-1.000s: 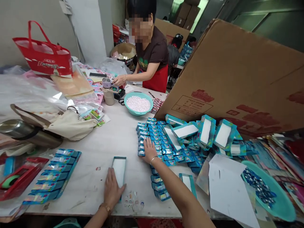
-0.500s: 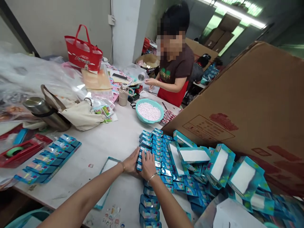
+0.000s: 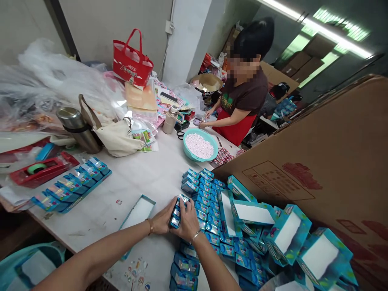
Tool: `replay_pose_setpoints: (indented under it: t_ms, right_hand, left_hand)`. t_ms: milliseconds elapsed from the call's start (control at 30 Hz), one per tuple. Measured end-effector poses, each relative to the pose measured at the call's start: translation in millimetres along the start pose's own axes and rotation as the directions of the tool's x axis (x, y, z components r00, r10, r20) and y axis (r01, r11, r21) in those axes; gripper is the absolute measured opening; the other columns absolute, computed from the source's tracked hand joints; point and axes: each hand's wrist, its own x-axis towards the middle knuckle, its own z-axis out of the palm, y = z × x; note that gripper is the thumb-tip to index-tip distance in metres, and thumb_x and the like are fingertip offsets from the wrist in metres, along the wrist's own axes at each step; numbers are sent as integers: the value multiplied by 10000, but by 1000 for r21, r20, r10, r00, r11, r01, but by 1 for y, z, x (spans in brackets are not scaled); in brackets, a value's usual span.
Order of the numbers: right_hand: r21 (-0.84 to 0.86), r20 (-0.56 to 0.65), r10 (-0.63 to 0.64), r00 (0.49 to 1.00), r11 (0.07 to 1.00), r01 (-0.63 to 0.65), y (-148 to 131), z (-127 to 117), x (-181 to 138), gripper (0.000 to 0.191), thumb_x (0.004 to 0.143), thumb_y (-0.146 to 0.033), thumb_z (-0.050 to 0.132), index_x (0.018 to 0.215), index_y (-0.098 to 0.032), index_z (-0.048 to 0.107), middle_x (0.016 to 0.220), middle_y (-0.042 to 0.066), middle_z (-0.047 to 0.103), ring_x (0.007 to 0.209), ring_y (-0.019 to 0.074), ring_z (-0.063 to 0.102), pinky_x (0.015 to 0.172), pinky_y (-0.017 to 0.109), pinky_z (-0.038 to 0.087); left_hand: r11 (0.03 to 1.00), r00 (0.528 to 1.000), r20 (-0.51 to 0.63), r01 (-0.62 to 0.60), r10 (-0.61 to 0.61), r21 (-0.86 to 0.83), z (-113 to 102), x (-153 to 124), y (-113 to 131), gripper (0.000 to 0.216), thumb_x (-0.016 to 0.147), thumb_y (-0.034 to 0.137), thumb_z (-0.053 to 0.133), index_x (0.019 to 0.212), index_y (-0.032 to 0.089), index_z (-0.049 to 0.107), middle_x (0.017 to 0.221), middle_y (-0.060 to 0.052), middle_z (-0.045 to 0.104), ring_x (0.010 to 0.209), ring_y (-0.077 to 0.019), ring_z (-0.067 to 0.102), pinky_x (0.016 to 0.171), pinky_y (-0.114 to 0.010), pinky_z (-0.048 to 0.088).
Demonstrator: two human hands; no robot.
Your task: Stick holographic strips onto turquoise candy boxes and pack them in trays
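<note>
Both my hands press together round a short row of small blue packets at the near left corner of a big block of the same blue packets on the white table. My left hand cups the row from the left, fingers closed against it. My right hand clamps it from above and the right. Just left of my hands lies an open, white-lined blue box tray. Several more empty trays are heaped to the right.
A filled tray of packets lies at the left, beside a red tape dispenser. A teal bowl of white pellets sits mid-table. A person in a red apron works at the far side. A large cardboard sheet leans on the right.
My left hand left the empty tray and joined my right at the packet block; both now squeeze a row of packets and lift it slightly. The view swung up and right.
</note>
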Motion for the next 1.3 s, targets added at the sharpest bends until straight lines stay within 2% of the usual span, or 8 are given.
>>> replay_pose_setpoints:
  t_ms: [200,367,433,700,800,967,1133,1300]
  right_hand:
    - [-69,216,40,975,997,-26,2,-6,14,1470,368,-610,837,1543,-208,52,1590,211,11,1416,497,107,1090,571,223]
    - [-181,282,27,959,983,26,6,-6,21,1475,383,-607,847,1541,-248,7,1578,205,108,1437,457,89,1111,592,113]
    - [-195,274,9,962,980,46,2,-7,18,1435,403,-596,850,1538,-287,29,1569,193,145,1428,462,123,1107,605,101]
    - [33,188,-97,977,995,93,-3,-1,14,1317,435,-622,826,1529,-257,190,1506,187,263,1386,457,224,1078,567,262]
    - [318,16,59,998,946,-61,3,11,28,991,692,-648,634,1493,-175,294,1332,165,474,1256,333,440,1044,473,363]
    - [581,-121,471,874,747,-323,5,38,46,609,768,-647,523,1087,-147,666,1103,142,615,1134,302,514,1025,436,388]
    - [643,-34,480,877,682,-349,-12,17,39,551,723,-618,605,1074,-202,686,1047,88,611,990,254,585,878,373,499]
    - [675,-63,376,925,698,-238,-74,-27,39,505,789,-536,571,1179,-223,641,1138,88,554,1072,241,553,976,379,454]
  left_hand:
    - [972,969,-157,161,-188,-170,27,-18,-2,1211,612,222,772,1545,174,2,1595,-191,149,1452,-356,204,1188,-543,191]
    - [863,745,-440,392,-501,-318,83,-26,-3,1120,649,144,693,1542,192,18,1609,-166,79,1477,-348,90,1205,-547,112]
    - [862,707,-495,384,-505,-330,96,-29,-3,994,699,92,593,1540,221,80,1613,-126,92,1484,-304,91,1211,-521,118]
    - [981,929,-322,152,-185,-124,72,-31,-20,1364,565,269,804,1517,219,-172,1611,-163,-78,1474,-378,-9,1187,-584,110]
    - [985,946,-283,131,-158,-112,66,-27,-29,1382,582,270,801,1496,219,-234,1600,-161,-159,1468,-388,-67,1183,-593,100]
    - [982,971,-199,99,-130,-159,62,-22,-38,1373,587,179,776,1484,242,-262,1607,-164,-94,1474,-371,6,1188,-575,141]
    - [983,973,-199,83,-116,-165,36,-34,-9,1282,685,250,736,1477,286,-272,1613,-153,-64,1479,-355,35,1180,-587,174]
    - [985,950,-297,44,-94,-169,-30,-72,35,1227,719,290,723,1492,316,-229,1622,-114,-40,1483,-322,80,1188,-543,205]
